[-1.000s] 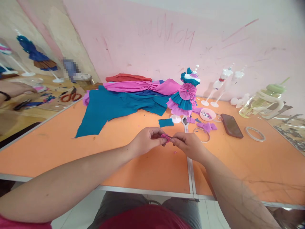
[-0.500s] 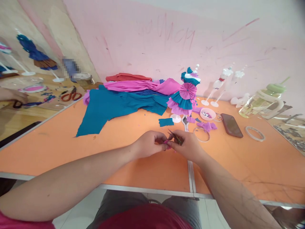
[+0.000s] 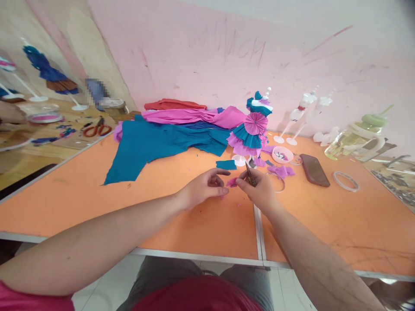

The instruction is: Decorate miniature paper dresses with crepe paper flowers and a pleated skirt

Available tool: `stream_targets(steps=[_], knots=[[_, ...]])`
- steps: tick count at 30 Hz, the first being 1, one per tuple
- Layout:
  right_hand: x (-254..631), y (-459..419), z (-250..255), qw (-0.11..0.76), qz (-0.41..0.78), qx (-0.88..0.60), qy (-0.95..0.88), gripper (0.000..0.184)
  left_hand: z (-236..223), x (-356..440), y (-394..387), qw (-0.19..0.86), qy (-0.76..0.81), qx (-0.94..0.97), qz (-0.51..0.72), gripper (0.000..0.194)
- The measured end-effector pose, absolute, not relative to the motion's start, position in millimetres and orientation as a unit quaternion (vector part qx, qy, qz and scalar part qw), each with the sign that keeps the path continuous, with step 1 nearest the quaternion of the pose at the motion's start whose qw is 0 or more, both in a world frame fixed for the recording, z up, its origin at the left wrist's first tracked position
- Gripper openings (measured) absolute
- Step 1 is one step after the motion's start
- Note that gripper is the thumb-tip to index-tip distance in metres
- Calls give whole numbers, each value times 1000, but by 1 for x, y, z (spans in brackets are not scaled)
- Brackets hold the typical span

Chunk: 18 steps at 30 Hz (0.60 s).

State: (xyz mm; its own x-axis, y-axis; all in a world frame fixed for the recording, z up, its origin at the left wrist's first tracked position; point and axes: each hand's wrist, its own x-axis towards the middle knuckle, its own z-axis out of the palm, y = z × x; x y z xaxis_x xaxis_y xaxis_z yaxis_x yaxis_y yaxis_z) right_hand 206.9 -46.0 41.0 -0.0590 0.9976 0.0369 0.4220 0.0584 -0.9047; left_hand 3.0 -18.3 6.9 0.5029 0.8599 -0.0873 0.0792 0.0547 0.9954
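My right hand pinches a small crumpled piece of pink crepe paper between thumb and fingertips. Tucked in the same hand is a small pair of scissors, its thin blades pointing up. Just left of the pink piece, my left hand is open, thumb and forefinger apart with nothing between them. Beyond both hands stands a doll stand dressed in a teal and pink paper dress with a round pleated rosette. A teal strip and tiny pink scraps lie on the orange tabletop.
Large teal crepe paper and pink sheets lie at the back left. To the right are a pink bowl, a phone, a tape roll and a bottle. Orange-handled scissors rest on the neighbouring table, near another person's hand.
My left hand has let go of the pink piece and opened. My right hand has moved slightly right with the piece, its scissors now more upright. The other person's hand shifted up and left.
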Motion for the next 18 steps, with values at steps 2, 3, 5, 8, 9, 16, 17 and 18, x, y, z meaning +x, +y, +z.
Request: stream_targets(steps=[2, 3, 5, 8, 9, 16, 17, 18], knots=[[204, -48, 42, 391, 428, -570, -583, 29, 4, 7, -21, 651, 357, 581, 334, 63], [202, -49, 42, 396, 451, -567, -564, 31, 2, 9, -23, 662, 345, 570, 343, 61], [197, -50, 40, 405, 484, -563, -534, 33, 0, 13, -26, 671, 336, 548, 368, 51], [192, -50, 34, 411, 502, -560, -515, 36, -1, 16, -27, 686, 351, 488, 411, 36], [192, -49, 33, 413, 503, -560, -513, 37, -1, 16, -26, 696, 354, 464, 417, 34], [194, -48, 24, 451, 496, -550, -498, 39, 4, 13, -24, 742, 356, 403, 401, 35], [193, -48, 22, 455, 497, -548, -495, 39, 4, 14, -25, 741, 361, 404, 397, 35], [192, -48, 21, 458, 499, -545, -494, 39, 3, 15, -25, 737, 366, 404, 398, 35]])
